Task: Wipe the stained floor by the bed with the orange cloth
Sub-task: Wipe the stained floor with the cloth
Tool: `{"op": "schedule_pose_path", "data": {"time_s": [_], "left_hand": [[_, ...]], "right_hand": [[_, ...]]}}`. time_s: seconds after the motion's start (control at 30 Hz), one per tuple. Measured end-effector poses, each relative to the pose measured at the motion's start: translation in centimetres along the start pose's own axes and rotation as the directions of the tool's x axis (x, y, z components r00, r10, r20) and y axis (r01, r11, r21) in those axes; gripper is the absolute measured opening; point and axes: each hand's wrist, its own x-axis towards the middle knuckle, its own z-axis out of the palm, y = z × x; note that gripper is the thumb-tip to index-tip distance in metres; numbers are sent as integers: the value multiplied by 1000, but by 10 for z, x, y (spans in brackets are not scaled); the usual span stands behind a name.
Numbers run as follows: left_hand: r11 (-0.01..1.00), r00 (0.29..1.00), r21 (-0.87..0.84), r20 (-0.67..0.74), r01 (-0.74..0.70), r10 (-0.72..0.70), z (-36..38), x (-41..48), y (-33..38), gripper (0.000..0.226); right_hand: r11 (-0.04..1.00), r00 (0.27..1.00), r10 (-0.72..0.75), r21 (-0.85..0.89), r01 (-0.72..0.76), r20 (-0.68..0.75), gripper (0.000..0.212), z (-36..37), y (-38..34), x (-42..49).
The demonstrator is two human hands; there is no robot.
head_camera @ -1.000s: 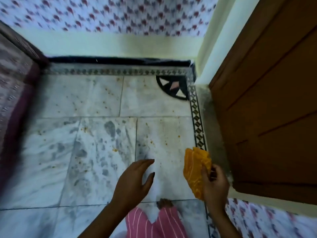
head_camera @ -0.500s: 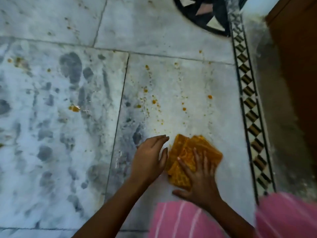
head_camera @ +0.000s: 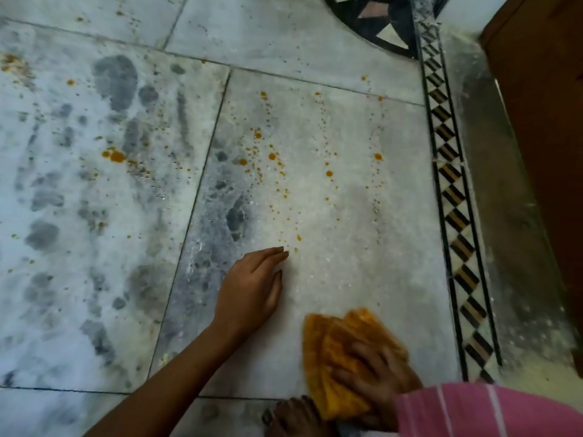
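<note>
The orange cloth (head_camera: 334, 345) lies folded on the white marble floor (head_camera: 347, 216) at the bottom right. My right hand (head_camera: 375, 370) presses flat on it with spread fingers. My left hand (head_camera: 252, 285) rests on the floor to the cloth's left, fingers straight and together, holding nothing. Orange stain drops (head_camera: 271, 156) are scattered over the tile beyond both hands, with a larger blot (head_camera: 115, 156) on the grey-mottled tile to the left.
A black-and-tan patterned border strip (head_camera: 454, 197) runs along the right of the tiles. Beyond it stands a brown wooden door (head_camera: 542, 127). A dark inlaid floor motif (head_camera: 375, 23) sits at the top. My toes (head_camera: 290, 414) and pink striped clothing (head_camera: 485, 411) fill the bottom edge.
The view dropped from the room to the floor. My right hand laid the cloth on the tile and slid it toward me and to the right. My left hand settled flat on the floor.
</note>
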Motion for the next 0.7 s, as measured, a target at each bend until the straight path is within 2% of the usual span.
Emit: {"op": "schedule_pose_path", "data": {"time_s": [0.03, 0.1, 0.23, 0.33, 0.4, 0.47, 0.5, 0.57, 0.6, 0.63, 0.67, 0.7], "left_hand": [[1000, 999, 21, 24, -23, 23, 0, -3, 0, 35], [996, 996, 59, 75, -60, 55, 2, -8, 1, 34], [997, 994, 74, 104, -34, 26, 11, -12, 5, 35], [994, 994, 104, 108, -32, 21, 18, -15, 6, 35], [992, 993, 119, 113, -51, 37, 18, -15, 3, 36], [990, 992, 128, 114, -60, 45, 17, -13, 1, 35], [990, 992, 132, 119, -58, 43, 17, -11, 1, 36], [987, 987, 150, 154, -65, 41, 19, -7, 4, 38], [984, 984, 165, 177, -66, 36, 21, -4, 6, 40], [982, 980, 177, 196, -62, 26, 23, -2, 8, 42], [982, 978, 182, 210, -56, 17, 25, 1, 10, 43], [982, 975, 184, 221, -47, 5, 27, 3, 11, 45]], "right_hand": [[999, 1000, -3, 45, 3, 11, 37, 6, -14, -8], [989, 997, 23, 144, -11, -78, 31, -4, -29, -16], [992, 932, 36, 127, 11, -362, 22, -53, 21, 16], [997, 906, 73, 54, -56, -418, 45, -92, 80, 48], [995, 937, 95, 23, -92, -337, 42, -80, 68, 37], [988, 964, 153, 60, -143, -216, 26, -36, 33, 10], [982, 986, 158, 112, -150, -61, 27, -14, 19, -5], [959, 996, 82, 272, -86, 25, 50, 16, 5, -9], [960, 996, 82, 270, -74, -20, 41, -5, 6, 0], [974, 968, 116, 215, -67, -222, 25, -45, 20, 18], [976, 896, 122, 218, -29, -426, 33, -98, 44, 42], [992, 798, 87, 127, -13, -596, 42, -140, 59, 61]]}}
